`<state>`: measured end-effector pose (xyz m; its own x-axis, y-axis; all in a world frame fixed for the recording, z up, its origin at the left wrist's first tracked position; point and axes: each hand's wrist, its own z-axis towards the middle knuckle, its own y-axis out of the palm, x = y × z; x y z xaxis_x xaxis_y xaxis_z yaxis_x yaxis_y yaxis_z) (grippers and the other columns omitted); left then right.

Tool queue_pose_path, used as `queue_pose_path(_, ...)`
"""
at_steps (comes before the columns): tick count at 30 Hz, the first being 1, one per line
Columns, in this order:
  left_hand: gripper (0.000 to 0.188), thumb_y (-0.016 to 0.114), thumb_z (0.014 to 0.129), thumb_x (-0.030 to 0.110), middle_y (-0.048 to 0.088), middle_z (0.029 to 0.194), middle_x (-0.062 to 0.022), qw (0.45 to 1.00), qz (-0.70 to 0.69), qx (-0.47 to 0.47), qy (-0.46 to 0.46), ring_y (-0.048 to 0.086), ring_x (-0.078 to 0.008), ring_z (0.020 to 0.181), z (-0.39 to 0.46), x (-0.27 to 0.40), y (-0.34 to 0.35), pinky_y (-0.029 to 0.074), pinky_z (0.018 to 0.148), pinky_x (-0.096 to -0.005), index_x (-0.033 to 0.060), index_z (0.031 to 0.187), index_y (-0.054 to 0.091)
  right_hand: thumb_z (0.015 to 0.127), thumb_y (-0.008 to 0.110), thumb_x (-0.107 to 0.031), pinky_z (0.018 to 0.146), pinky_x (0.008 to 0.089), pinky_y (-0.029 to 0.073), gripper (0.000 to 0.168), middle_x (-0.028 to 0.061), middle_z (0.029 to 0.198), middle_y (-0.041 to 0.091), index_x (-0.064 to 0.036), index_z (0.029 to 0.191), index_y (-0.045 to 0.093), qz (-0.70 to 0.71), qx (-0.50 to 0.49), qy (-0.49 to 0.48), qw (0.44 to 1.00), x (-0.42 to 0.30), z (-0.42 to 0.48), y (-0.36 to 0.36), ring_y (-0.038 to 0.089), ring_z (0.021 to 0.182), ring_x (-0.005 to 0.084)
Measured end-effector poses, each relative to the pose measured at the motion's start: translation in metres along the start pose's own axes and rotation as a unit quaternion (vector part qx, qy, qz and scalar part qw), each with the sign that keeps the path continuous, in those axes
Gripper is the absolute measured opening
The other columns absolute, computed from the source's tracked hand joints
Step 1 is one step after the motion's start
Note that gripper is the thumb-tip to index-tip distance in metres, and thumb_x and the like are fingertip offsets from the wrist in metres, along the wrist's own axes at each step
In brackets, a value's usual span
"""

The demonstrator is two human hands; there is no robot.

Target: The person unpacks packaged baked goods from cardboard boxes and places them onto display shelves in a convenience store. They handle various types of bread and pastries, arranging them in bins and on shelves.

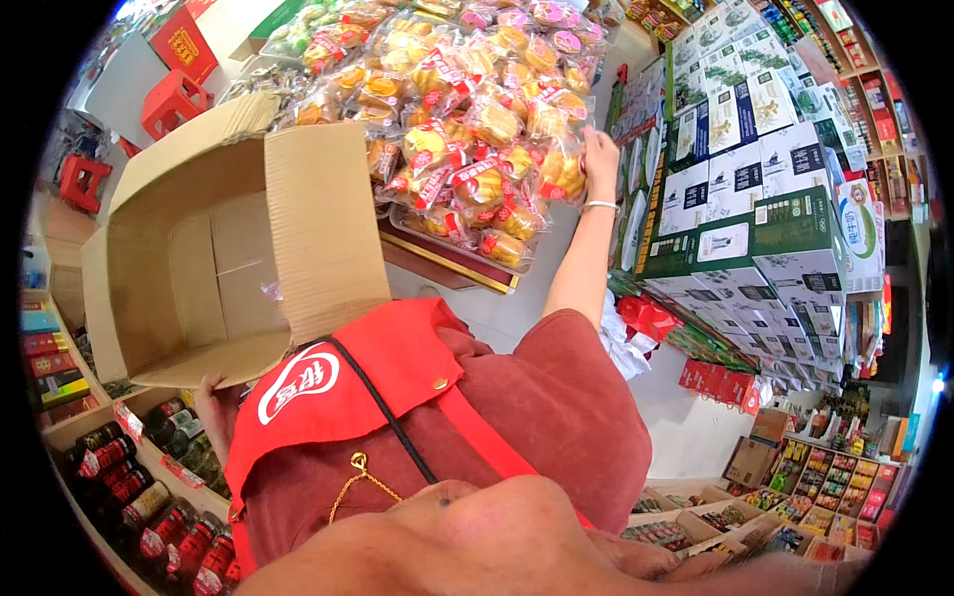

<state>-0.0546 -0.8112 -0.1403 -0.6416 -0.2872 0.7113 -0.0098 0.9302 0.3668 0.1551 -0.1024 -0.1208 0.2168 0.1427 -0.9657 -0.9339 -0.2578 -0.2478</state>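
Observation:
My right hand [599,158] is at the right edge of a heap of wrapped bread buns [477,160], its fingers on a clear bag of small golden pastries [560,175]. That bag leans against the heap, and a white band circles my wrist. At my left side an open cardboard box [320,231], nearly empty, stands tilted with a flap folded out; a small scrap of clear wrapper lies inside. My left hand [212,395] holds the box by its lower edge, its fingers mostly hidden behind the cardboard and my red apron.
Stacked milk cartons [738,171] stand on the right. Shelves of jars [149,499] run along the lower left. Red plastic stools [175,104] are at the upper left. A clear tray rim [466,249] borders the bread. White and red bags [633,328] lie on the floor.

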Motion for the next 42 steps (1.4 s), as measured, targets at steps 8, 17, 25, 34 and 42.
queue_pose_path(8, 0.033, 0.052, 0.076, 0.007, 0.057, 0.104, -0.0125, 1.000, -0.013, -0.003, -0.021, 0.058, -0.0276, 0.095, 0.005, 0.008, -0.005, 0.051, 0.082, -0.0420, -0.0002, 0.108, 0.048, 0.085, 0.057, -0.024, 0.054, 0.0278, 0.040, 0.026, 0.0050, 0.065, 0.057, 0.001, 0.083, 0.063, 0.043, -0.035, -0.072, 0.996, -0.027, -0.004, 0.063, 0.053, 0.060, 0.0136)
queue_pose_path(17, 0.036, 0.050, 0.075, 0.005, 0.057, 0.102, -0.0125, 0.996, 0.019, 0.037, 0.076, 0.058, -0.0282, 0.094, -0.012, -0.001, 0.025, 0.054, 0.073, -0.0436, 0.0003, 0.111, 0.047, 0.086, 0.051, -0.026, 0.069, 0.0469, 0.048, 0.037, 0.0202, 0.086, 0.062, -0.005, 0.116, 0.048, -0.302, 0.035, -0.143, 0.942, -0.025, 0.017, 0.190, 0.061, 0.079, 0.0370)
queue_pose_path(25, 0.040, 0.051, 0.072, 0.004, 0.055, 0.102, -0.0103, 0.991, 0.044, 0.060, 0.107, 0.059, -0.0259, 0.092, -0.019, -0.001, 0.045, 0.055, 0.070, -0.0396, 0.0026, 0.112, 0.045, 0.087, 0.048, -0.029, 0.072, 0.0457, 0.046, 0.039, 0.0225, 0.091, 0.061, 0.000, 0.112, 0.053, -0.350, 0.046, -0.231, 0.907, -0.011, 0.028, 0.199, 0.059, 0.081, 0.0361)
queue_pose_path(34, 0.024, 0.050, 0.077, 0.009, 0.057, 0.088, -0.0007, 0.976, 0.108, 0.102, 0.161, 0.055, -0.0113, 0.077, -0.047, -0.005, 0.075, 0.048, 0.063, -0.0299, 0.0085, 0.101, 0.051, 0.080, 0.059, -0.024, 0.077, 0.0407, 0.040, 0.022, 0.0132, 0.085, 0.059, -0.002, 0.086, 0.062, -0.213, 0.063, -0.536, 0.815, -0.105, -0.044, 0.203, 0.052, 0.082, 0.0300)
queue_pose_path(42, 0.035, 0.050, 0.078, 0.010, 0.050, 0.098, -0.0077, 0.952, 0.144, 0.126, 0.239, 0.054, -0.0169, 0.085, -0.066, 0.003, 0.104, 0.050, 0.072, -0.0316, 0.0025, 0.111, 0.042, 0.073, 0.069, -0.025, 0.078, 0.0420, 0.048, 0.037, 0.0170, 0.094, 0.062, -0.008, 0.105, 0.060, -0.283, -0.645, -0.522, 0.481, -0.147, -0.313, 0.333, 0.059, 0.091, 0.0311)
